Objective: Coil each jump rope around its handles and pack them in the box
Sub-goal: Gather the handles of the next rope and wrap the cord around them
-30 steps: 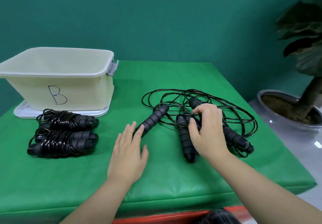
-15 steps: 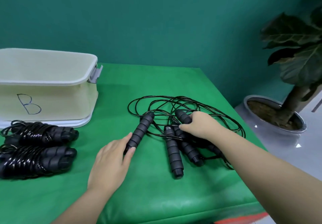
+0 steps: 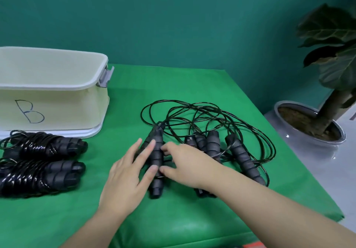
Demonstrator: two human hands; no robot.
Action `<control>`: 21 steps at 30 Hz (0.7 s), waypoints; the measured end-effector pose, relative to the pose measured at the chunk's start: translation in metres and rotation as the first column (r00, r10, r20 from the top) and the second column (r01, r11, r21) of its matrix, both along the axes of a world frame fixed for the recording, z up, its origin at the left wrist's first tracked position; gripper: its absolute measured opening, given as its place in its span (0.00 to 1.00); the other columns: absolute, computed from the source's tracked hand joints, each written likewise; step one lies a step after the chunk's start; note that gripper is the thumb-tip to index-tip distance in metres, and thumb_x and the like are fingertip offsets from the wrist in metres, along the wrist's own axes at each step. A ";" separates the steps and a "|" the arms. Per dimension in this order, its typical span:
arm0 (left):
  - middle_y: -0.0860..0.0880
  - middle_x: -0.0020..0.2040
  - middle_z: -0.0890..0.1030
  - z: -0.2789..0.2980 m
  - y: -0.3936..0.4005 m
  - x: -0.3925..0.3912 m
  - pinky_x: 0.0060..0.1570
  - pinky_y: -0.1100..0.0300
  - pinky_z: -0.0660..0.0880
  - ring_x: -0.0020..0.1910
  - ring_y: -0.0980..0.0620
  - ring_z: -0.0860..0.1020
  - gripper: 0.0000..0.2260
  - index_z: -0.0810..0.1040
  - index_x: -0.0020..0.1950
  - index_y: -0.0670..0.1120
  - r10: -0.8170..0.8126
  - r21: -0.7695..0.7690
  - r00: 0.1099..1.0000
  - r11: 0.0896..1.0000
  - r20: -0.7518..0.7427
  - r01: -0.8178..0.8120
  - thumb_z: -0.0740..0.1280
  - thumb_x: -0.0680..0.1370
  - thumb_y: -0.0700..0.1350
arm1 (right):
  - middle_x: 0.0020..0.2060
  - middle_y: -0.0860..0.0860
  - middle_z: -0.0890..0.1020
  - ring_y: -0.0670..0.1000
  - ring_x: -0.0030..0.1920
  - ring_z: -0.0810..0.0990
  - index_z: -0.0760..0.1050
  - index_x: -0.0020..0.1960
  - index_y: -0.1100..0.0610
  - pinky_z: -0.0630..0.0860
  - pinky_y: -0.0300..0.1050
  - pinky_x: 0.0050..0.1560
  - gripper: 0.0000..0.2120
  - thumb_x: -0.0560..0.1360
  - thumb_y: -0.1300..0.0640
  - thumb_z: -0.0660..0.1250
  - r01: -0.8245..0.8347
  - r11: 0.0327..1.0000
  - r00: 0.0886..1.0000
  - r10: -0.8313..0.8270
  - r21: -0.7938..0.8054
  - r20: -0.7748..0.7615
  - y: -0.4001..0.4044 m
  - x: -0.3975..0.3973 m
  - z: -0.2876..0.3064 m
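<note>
While the left hand (image 3: 125, 178) lies with straight fingers against a black handle (image 3: 156, 163) and the right hand (image 3: 185, 165) touches it from the other side, neither plainly grips it. The loose ropes (image 3: 208, 116) sprawl toward the table's right edge (image 3: 300, 170). Two coiled ropes (image 3: 42, 163) lie before the box (image 3: 55, 93) at far left, with bare green cloth between.

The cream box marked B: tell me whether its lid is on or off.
Off. The box stands open-topped, its rim bare all round, with a white lid-like tray under its base.
</note>
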State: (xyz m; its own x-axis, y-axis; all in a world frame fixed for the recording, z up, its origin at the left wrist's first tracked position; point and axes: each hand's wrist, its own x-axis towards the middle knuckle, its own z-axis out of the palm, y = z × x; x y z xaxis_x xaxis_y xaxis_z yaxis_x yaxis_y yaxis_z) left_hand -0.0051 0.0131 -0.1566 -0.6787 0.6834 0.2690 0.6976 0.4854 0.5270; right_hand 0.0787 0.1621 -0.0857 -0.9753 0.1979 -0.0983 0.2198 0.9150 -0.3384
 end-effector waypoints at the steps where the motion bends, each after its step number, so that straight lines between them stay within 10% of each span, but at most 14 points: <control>1: 0.60 0.74 0.57 0.000 0.000 0.000 0.66 0.56 0.59 0.69 0.54 0.63 0.24 0.49 0.66 0.75 -0.018 -0.005 1.000 1.000 -0.013 0.018 0.37 0.71 0.72 | 0.57 0.57 0.79 0.57 0.60 0.75 0.69 0.66 0.55 0.72 0.52 0.60 0.19 0.76 0.52 0.61 -0.018 1.000 1.000 0.018 0.013 -0.024 -0.001 -0.001 0.000; 5: 0.63 0.72 0.59 0.000 0.000 0.000 0.64 0.60 0.57 0.67 0.56 0.64 0.23 0.56 0.66 0.74 -0.031 -0.020 0.999 0.999 -0.025 0.030 0.40 0.72 0.70 | 0.57 0.52 0.81 0.55 0.59 0.74 0.78 0.58 0.53 0.72 0.51 0.61 0.16 0.75 0.60 0.58 0.021 0.997 0.987 -0.010 0.073 -0.159 0.016 -0.008 0.006; 14: 0.64 0.72 0.59 0.001 0.001 0.001 0.64 0.61 0.56 0.67 0.58 0.64 0.20 0.57 0.66 0.73 -0.031 -0.022 0.999 0.999 -0.012 0.031 0.43 0.74 0.65 | 0.64 0.57 0.71 0.59 0.65 0.67 0.66 0.65 0.60 0.68 0.53 0.61 0.21 0.76 0.51 0.61 0.578 0.763 0.809 -0.583 0.290 -0.077 0.106 -0.014 0.010; 21: 0.64 0.72 0.59 0.000 0.000 0.001 0.64 0.61 0.56 0.67 0.58 0.63 0.21 0.57 0.66 0.72 -0.031 -0.018 0.999 0.999 -0.024 0.030 0.42 0.74 0.65 | 0.34 0.54 0.74 0.60 0.45 0.75 0.67 0.35 0.60 0.71 0.46 0.46 0.12 0.76 0.58 0.63 0.736 0.677 0.676 -0.736 0.022 0.023 0.124 -0.003 0.002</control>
State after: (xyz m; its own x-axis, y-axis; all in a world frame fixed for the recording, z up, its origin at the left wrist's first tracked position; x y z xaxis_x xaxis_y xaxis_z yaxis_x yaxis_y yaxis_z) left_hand -0.0045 0.0130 -0.1569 -0.6508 0.7085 0.2730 0.7248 0.4727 0.5012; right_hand 0.0757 0.2857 -0.0838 -0.5107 0.8518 -0.1165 0.8329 0.4565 -0.3129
